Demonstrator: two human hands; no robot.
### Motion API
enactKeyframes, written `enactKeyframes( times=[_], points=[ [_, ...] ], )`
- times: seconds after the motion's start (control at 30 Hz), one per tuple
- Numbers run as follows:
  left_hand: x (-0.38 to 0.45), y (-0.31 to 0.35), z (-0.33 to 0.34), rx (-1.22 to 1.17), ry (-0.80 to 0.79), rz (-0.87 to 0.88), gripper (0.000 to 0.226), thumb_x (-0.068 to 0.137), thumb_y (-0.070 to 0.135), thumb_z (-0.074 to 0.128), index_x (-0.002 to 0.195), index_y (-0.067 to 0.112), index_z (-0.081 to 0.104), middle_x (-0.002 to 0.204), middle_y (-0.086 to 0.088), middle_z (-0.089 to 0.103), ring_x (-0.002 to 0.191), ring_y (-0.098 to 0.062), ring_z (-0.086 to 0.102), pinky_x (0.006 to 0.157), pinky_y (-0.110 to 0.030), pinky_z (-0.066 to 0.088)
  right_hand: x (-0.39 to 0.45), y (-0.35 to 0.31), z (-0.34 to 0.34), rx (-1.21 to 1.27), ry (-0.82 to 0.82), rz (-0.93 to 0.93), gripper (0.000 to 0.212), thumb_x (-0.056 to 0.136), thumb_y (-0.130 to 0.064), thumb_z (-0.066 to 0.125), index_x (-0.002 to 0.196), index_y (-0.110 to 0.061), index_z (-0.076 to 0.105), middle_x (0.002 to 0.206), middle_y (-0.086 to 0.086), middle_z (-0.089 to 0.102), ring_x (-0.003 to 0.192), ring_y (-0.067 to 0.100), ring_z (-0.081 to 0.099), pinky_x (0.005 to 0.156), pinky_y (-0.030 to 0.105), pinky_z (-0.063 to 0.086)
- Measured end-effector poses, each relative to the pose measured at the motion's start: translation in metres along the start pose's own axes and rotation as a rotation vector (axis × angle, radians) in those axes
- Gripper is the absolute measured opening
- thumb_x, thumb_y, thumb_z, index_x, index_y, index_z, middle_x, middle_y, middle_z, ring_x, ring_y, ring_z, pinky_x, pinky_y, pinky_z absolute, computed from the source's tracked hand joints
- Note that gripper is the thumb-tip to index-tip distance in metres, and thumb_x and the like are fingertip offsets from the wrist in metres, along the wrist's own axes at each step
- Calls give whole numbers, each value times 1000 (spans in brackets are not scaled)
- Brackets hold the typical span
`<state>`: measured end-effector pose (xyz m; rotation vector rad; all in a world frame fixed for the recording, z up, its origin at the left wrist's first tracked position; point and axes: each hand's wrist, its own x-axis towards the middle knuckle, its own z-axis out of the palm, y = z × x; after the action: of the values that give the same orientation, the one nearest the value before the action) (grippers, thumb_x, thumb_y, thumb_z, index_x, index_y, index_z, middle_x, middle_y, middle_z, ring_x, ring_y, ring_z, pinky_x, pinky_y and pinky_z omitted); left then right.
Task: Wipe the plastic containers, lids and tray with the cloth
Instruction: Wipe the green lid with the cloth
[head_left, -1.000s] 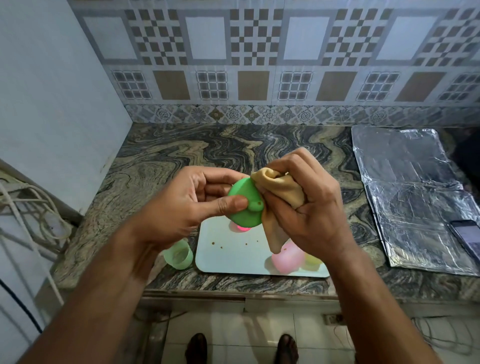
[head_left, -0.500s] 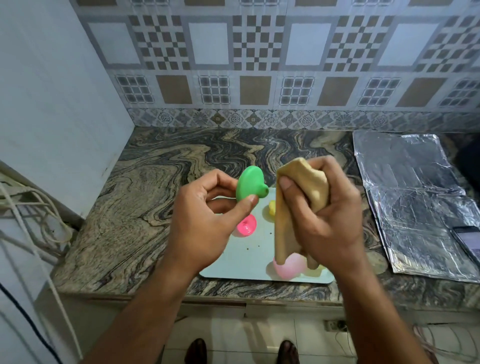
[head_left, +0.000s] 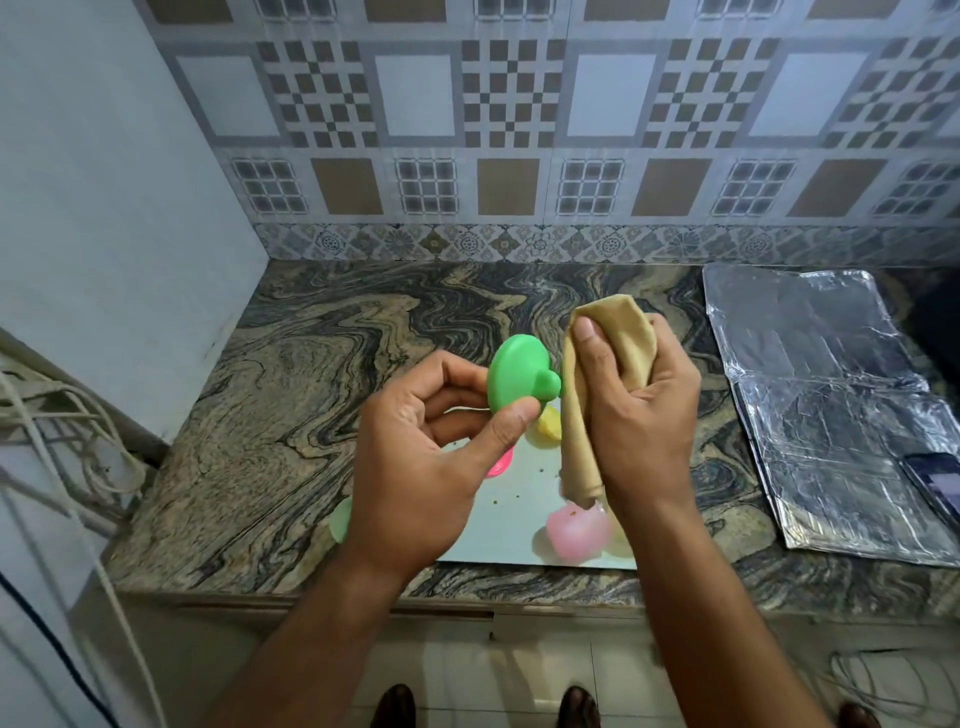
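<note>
Two hands are being held up above the counter edge, and between them the job is being shared. Starting at nine o'clock of the tray, a pale green container is being left on the marble counter, mostly hidden behind the left wrist; it is probably being kept off the tray to separate it from the other pieces, though whether it is wiped cannot be told. The left hand is being curled round the green lid, which is being pinched at its rim between thumb and fingers and tilted on edge, knob pointing toward three o'clock, most likely so that the knobbed face is being offered to the cloth. A pink lid is lying on the tray just below that thumb, and a yellow piece is sitting at the tray's twelve o'clock side. The tray itself is showing small crumbs, so its wiping is judged to be outstanding. The right hand is being closed round the tan cloth, which is bunched over the fingers with a tail hanging down; it is being held just beside the lid's knob, whether touching cannot be told. A pink container is lying under that tail at five o'clock. Foil sheets and a phone are being kept well apart at three o'clock.
</note>
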<state>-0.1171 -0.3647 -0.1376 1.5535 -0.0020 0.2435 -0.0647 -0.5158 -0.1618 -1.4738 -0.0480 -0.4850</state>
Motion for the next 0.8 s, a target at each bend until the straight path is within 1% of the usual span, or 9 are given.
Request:
enactKeyframes(
  times=[0.07, 0.13, 0.23, 0.33, 0.43, 0.57, 0.67, 0.73, 0.8],
  points=[
    [-1, -1, 2, -52, 38, -47, 21, 78, 7, 84, 87, 8, 65, 81, -6, 80, 67, -13, 76, 59, -20, 57, 1, -1, -4, -6, 1, -36, 16, 101, -13, 70, 92, -1, 62, 73, -16, 55, 68, 2, 50, 66, 22, 44],
    [0, -1, 1, -68, 68, -68, 22, 76, 13, 84, 87, 10, 65, 80, -2, 80, 65, -8, 74, 58, -18, 55, -2, -4, -7, -25, -38, -90, 11, 100, -10, 69, 91, -9, 62, 74, -19, 57, 68, -1, 51, 67, 16, 43],
    [0, -4, 1, -77, 108, -91, 21, 71, 23, 86, 81, 19, 68, 86, -5, 81, 74, -13, 77, 68, -27, 61, -12, -7, -8, -78, -56, -169, 18, 97, -11, 70, 90, -23, 59, 74, -20, 58, 67, -3, 52, 67, 14, 44],
    [0, -3, 2, -176, 114, -165, 23, 63, 35, 89, 70, 26, 69, 87, -7, 81, 78, -20, 77, 80, -39, 64, -21, -3, -6, -137, -43, -257, 13, 93, -16, 74, 93, -14, 61, 80, -19, 65, 68, 2, 60, 68, 16, 47],
    [-1, -2, 5, -222, 76, -220, 25, 59, 39, 88, 65, 25, 68, 81, -6, 78, 74, -19, 77, 80, -41, 65, -28, 1, -3, -236, -57, -332, 26, 93, -22, 77, 97, 0, 66, 88, 0, 71, 74, 14, 69, 68, 24, 53],
    [-2, 1, 2, -145, 13, -187, 25, 66, 33, 87, 67, 22, 64, 81, -7, 78, 71, -21, 77, 79, -49, 65, -27, 2, -3, -334, -75, -434, 21, 91, -15, 80, 96, 2, 69, 89, 7, 69, 77, 19, 69, 68, 31, 54],
    [4, 1, -4, -63, -3, -115, 29, 72, 25, 85, 76, 12, 59, 82, -7, 79, 68, -21, 77, 72, -43, 67, -25, 0, 2, -305, -72, -347, 19, 93, -18, 79, 97, -3, 68, 87, -1, 71, 75, 16, 69, 67, 28, 53],
    [8, 0, -8, -23, -27, -90, 29, 74, 24, 84, 81, 9, 60, 81, -5, 78, 68, -18, 76, 71, -41, 66, -22, -3, 5, -149, -71, -198, 18, 95, -18, 75, 95, -5, 64, 81, -14, 68, 69, 5, 64, 66, 20, 49],
    [11, -3, -10, -40, -49, -104, 28, 75, 24, 83, 86, 9, 63, 84, -6, 78, 72, -18, 76, 73, -40, 66, -13, -3, 1, -18, -98, -87, 13, 98, -14, 71, 94, -6, 61, 77, -16, 61, 68, 0, 56, 67, 16, 45]
  ],
)
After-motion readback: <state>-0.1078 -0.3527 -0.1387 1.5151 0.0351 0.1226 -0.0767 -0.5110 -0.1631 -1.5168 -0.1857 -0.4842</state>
